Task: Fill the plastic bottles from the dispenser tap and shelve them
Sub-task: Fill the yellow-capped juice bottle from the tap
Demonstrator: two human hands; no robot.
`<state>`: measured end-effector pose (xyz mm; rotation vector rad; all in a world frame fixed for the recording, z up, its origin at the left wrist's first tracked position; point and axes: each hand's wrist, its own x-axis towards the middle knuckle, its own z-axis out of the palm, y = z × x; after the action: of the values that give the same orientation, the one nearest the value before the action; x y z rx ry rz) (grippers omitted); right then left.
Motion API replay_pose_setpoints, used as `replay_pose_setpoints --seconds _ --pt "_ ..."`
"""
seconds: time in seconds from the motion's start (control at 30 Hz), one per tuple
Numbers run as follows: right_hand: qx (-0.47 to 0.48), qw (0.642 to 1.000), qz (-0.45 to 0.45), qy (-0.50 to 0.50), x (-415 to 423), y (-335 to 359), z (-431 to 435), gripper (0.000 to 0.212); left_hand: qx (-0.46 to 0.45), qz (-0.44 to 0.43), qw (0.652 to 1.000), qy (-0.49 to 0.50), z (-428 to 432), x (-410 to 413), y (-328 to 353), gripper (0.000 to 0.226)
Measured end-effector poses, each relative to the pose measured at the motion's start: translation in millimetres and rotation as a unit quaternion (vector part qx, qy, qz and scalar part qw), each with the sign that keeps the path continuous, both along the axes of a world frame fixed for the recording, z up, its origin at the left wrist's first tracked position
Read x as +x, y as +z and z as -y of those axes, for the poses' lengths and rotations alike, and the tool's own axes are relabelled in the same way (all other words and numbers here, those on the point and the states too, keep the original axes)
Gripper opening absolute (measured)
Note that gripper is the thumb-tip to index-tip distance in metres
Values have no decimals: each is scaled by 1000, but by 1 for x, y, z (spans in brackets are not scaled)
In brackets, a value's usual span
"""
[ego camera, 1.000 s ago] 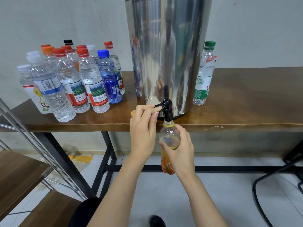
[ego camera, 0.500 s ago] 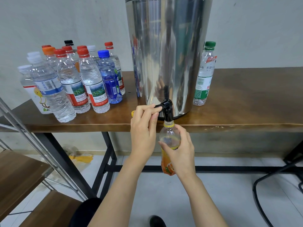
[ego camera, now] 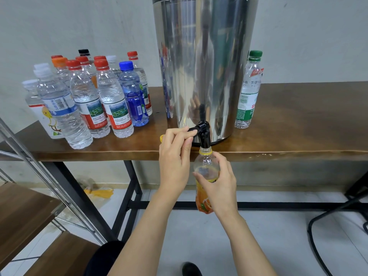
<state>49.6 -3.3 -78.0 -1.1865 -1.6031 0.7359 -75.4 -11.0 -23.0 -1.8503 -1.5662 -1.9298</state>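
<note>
A tall steel dispenser (ego camera: 205, 62) stands on the wooden table (ego camera: 298, 124), its black tap (ego camera: 203, 134) hanging over the front edge. My left hand (ego camera: 175, 160) pinches the tap's lever and also keeps a yellow cap (ego camera: 161, 138) tucked behind its fingers. My right hand (ego camera: 219, 184) grips an uncapped bottle with an orange label (ego camera: 205, 170), its mouth right under the spout. A cluster of several capped bottles (ego camera: 89, 96) stands at the table's left. One green-capped bottle (ego camera: 248, 90) stands to the right of the dispenser.
A metal-framed rack with wooden shelves (ego camera: 22, 212) sits low at the left. The table's black legs and crossbar (ego camera: 129, 196) run below. A black chair base (ego camera: 338, 216) shows at the right. Yellow wrapping (ego camera: 99, 192) lies on the floor.
</note>
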Motion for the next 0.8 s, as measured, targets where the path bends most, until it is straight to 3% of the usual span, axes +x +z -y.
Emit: replay_pose_setpoints --seconds 0.8 --pt "3 1000 -8 2 2 -2 0 69 1 3 1000 -4 1 0 0 25"
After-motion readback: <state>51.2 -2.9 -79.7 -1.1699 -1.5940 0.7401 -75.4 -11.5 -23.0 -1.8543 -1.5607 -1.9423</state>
